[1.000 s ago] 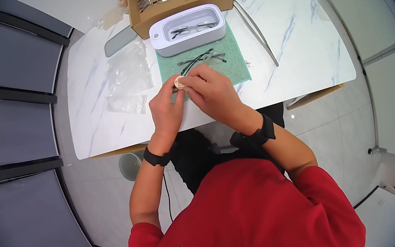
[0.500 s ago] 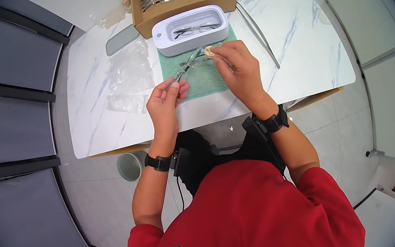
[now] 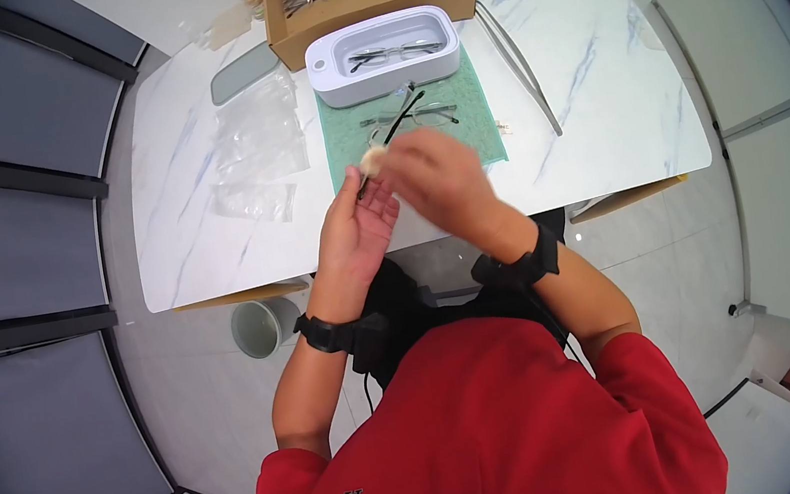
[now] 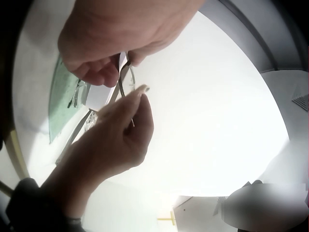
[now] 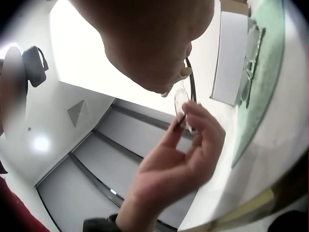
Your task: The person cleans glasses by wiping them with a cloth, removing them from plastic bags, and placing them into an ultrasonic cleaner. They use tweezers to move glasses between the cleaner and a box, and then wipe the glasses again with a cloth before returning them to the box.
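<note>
Since the earlier frame, the right hand (image 3: 452, 188) has come back from the upper part of the cloth (image 3: 486, 138) toward the left hand (image 3: 355, 237), and the held glasses (image 5: 181, 100) have turned so that a dark temple points to the upper right. They are above the desk (image 3: 602, 137), near the centre of the frame. The left hand pinches them between thumb and fingers, its palm turned up; the right hand, blurred in the head view, pinches a pale piece (image 3: 373, 161) at the frame. The step in hand looks like wiping them with that piece. The next move seems to call for a steady left pinch and light right strokes, without bending the thin frame or brushing the other glasses (image 3: 437, 117) on the cloth.
</note>
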### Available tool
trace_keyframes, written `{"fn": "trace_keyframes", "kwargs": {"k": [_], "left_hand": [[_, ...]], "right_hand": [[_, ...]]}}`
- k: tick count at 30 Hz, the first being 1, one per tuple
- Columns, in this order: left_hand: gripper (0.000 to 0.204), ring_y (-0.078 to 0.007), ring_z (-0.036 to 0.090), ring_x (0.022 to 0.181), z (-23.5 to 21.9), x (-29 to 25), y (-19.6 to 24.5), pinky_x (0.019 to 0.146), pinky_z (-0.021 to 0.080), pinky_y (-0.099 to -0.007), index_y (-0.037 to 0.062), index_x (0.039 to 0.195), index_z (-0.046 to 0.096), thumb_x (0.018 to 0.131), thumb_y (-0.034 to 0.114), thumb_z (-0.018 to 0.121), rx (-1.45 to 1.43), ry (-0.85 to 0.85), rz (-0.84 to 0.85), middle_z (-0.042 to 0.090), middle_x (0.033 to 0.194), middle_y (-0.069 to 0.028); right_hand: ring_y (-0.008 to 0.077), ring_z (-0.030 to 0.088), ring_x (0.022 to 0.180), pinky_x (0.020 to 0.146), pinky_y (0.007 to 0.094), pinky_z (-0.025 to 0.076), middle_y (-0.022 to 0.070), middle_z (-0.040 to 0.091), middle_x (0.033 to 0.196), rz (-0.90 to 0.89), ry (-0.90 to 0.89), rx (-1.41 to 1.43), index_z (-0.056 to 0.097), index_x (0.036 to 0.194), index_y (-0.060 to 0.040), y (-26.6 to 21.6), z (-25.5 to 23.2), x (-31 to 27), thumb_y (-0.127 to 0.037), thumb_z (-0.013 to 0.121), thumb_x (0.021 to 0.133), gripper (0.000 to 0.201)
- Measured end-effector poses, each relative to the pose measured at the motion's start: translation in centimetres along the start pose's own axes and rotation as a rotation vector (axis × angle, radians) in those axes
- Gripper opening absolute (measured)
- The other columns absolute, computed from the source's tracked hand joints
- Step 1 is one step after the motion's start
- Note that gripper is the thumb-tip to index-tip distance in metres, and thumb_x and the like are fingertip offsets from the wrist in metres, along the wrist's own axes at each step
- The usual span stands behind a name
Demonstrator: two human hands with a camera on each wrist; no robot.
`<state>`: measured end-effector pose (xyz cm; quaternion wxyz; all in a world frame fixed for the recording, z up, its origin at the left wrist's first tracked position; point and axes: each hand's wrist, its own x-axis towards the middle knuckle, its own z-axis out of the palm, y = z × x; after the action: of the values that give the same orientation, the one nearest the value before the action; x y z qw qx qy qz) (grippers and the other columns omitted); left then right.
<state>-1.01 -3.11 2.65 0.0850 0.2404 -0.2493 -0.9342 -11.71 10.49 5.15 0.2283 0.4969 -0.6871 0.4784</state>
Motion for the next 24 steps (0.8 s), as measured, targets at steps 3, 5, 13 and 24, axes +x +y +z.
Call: {"fn": "trace_keyframes", "kwargs": {"k": [3,5,13,24], "left_hand": [[0.030,-0.0169,0.064,0.100,0.1,0.1,-0.4,0.088,0.053,-0.0326,0.0035,0.115,0.062,0.103,0.031,0.061,-0.016,-0.050,0.033,0.067,0.105,-0.0048],[0.031,-0.0157,0.061,0.093,-0.7,-0.1,0.4,0.084,0.051,-0.0316,0.0037,0.114,0.062,0.102,0.032,0.062,-0.016,-0.003,0.053,0.065,0.098,-0.0027],[0.033,-0.0134,0.055,0.080,-1.7,-0.7,3.1,0.076,0.048,-0.0295,0.0038,0.110,0.064,0.100,0.035,0.066,0.041,0.107,0.148,0.058,0.086,-0.0001],[0.026,-0.0104,0.059,0.081,-2.2,-0.8,1.5,0.077,0.050,-0.0256,-0.0044,0.119,0.066,0.100,0.013,0.065,0.781,0.082,0.478,0.067,0.091,-0.0039]], "right_hand": [[0.0295,0.066,0.084,0.070,0.0382,0.055,0.0089,0.065,0.097,-0.054,-0.080,0.080,0.070,0.102,-0.0087,-0.5,0.0,-1.0,-0.003,0.076,0.075,0.029],[0.0298,0.066,0.083,0.070,0.0383,0.055,0.0089,0.065,0.097,0.001,-0.076,0.032,0.070,0.101,-0.0085,0.5,-0.1,-1.8,-0.002,0.075,0.076,0.026],[0.0262,0.065,0.083,0.069,0.0372,0.054,0.0061,0.062,0.091,0.007,-0.214,-0.236,0.067,0.093,-0.0084,6.0,-3.4,-1.7,-0.008,0.073,0.081,0.014],[0.0174,0.067,0.083,0.073,0.0299,0.053,0.0078,0.070,0.100,0.559,-0.216,0.312,0.071,0.114,-0.0044,4.7,-4.8,-0.5,-0.016,0.071,0.093,0.024]]}}
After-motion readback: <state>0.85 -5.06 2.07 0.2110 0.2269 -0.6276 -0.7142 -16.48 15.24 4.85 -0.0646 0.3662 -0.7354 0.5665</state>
